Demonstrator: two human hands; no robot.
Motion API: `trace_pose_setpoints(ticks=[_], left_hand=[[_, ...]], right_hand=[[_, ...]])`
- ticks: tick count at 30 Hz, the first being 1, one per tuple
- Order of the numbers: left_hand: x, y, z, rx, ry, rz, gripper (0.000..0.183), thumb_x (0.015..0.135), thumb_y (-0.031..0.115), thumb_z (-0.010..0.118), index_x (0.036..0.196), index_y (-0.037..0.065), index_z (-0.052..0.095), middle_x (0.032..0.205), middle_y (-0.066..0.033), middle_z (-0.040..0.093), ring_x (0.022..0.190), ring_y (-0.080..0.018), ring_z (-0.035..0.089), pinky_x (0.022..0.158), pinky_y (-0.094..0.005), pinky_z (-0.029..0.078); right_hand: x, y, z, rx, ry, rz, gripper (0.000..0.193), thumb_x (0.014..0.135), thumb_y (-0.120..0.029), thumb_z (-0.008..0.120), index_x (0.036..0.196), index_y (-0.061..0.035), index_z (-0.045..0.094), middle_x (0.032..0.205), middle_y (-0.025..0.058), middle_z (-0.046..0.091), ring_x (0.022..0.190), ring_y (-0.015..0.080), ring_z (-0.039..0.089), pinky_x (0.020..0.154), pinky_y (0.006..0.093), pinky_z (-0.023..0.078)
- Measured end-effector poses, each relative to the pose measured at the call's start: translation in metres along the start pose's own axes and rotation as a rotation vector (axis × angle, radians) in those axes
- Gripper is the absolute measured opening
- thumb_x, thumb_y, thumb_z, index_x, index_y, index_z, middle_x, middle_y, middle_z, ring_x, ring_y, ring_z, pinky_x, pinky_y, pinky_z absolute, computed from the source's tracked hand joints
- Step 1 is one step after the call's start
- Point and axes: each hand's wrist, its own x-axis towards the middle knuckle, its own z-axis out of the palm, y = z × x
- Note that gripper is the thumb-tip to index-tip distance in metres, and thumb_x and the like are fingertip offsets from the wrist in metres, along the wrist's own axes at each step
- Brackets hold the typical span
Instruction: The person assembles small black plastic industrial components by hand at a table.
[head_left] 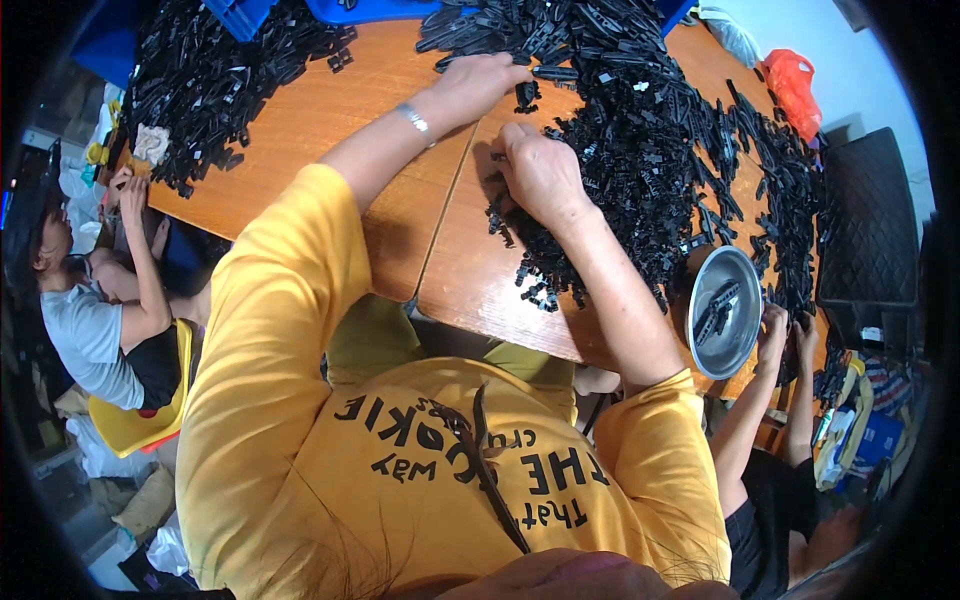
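My left hand [478, 84], with a silver band at the wrist, reaches over the wooden table to the edge of a heap of long black plastic parts [500, 30]. Its fingers are closed, and a small black plastic piece [527, 97] shows right at the fingertips. Close by, nearer to me, my right hand [543, 172] is curled with its back up beside a pile of small black plastic pieces [630, 170]. The fingertips point down to the table, and what they hold is hidden. A few loose small pieces [500, 222] lie below its wrist.
A round metal bowl [737, 345] with a few long black parts stands right of my forearm. Another heap of black parts [215, 85] covers the left of the table [400, 190]. Co-workers' hands [131, 195] are at the left edge and other hands [785, 335] at the right.
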Motion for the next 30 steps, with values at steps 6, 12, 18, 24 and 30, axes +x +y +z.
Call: trace_pose_setpoints(ticks=[6, 12, 18, 24, 30], left_hand=[[0.021, -0.009, 0.032, 0.035, -0.095, 0.039, 0.023, 0.09, 0.011, 0.072, 0.112, 0.013, 0.069, 0.103, -0.0128, 0.064, 0.104, -0.0335, 0.066, 0.083, -0.0455, 0.056], [-0.004, -0.005, 0.014, 0.111, 0.021, 0.006, 0.029, 0.082, 0.013, 0.082, 0.104, 0.008, 0.063, 0.106, -0.0117, 0.061, 0.11, -0.0343, 0.061, 0.085, -0.0462, 0.055], [-0.045, 0.002, -0.006, -0.116, -0.024, -0.155, 0.046, 0.08, 0.017, 0.087, 0.114, 0.007, 0.058, 0.097, -0.0139, 0.07, 0.097, -0.037, 0.069, 0.083, -0.0471, 0.055], [-0.079, 0.029, -0.032, -0.475, 0.176, -0.27, 0.031, 0.08, 0.013, 0.088, 0.1, 0.004, 0.066, 0.096, -0.0112, 0.074, 0.09, -0.0263, 0.074, 0.075, -0.0386, 0.058], [-0.102, 0.041, -0.043, -1.18, 0.113, -0.554, 0.024, 0.09, 0.002, 0.079, 0.111, 0.004, 0.067, 0.093, -0.001, 0.068, 0.088, -0.0063, 0.065, 0.074, -0.0228, 0.056]], right_hand=[[-0.017, -0.009, -0.02, 0.146, -0.015, 0.13, 0.022, 0.084, -0.012, 0.078, 0.097, -0.0018, 0.063, 0.093, 0.0207, 0.071, 0.089, 0.0407, 0.072, 0.075, 0.0493, 0.057], [-0.028, -0.015, -0.019, 0.263, -0.027, 0.243, 0.022, 0.083, -0.014, 0.081, 0.096, -0.0037, 0.068, 0.092, 0.0213, 0.073, 0.089, 0.0406, 0.072, 0.077, 0.0475, 0.058], [-0.029, -0.025, -0.018, 0.347, 0.042, 0.256, 0.023, 0.082, -0.013, 0.084, 0.092, -0.0023, 0.066, 0.087, 0.0202, 0.071, 0.084, 0.039, 0.072, 0.074, 0.045, 0.057], [-0.024, -0.024, -0.013, 0.54, 0.235, 0.263, 0.021, 0.082, -0.007, 0.086, 0.09, -0.002, 0.067, 0.077, 0.0092, 0.065, 0.067, 0.0193, 0.066, 0.063, 0.033, 0.054], [-0.022, -0.042, -0.017, 0.54, 0.439, 0.148, 0.013, 0.086, 0.0, 0.081, 0.092, -0.0021, 0.07, 0.081, 0.0077, 0.063, 0.064, 0.016, 0.061, 0.061, 0.0298, 0.051]])
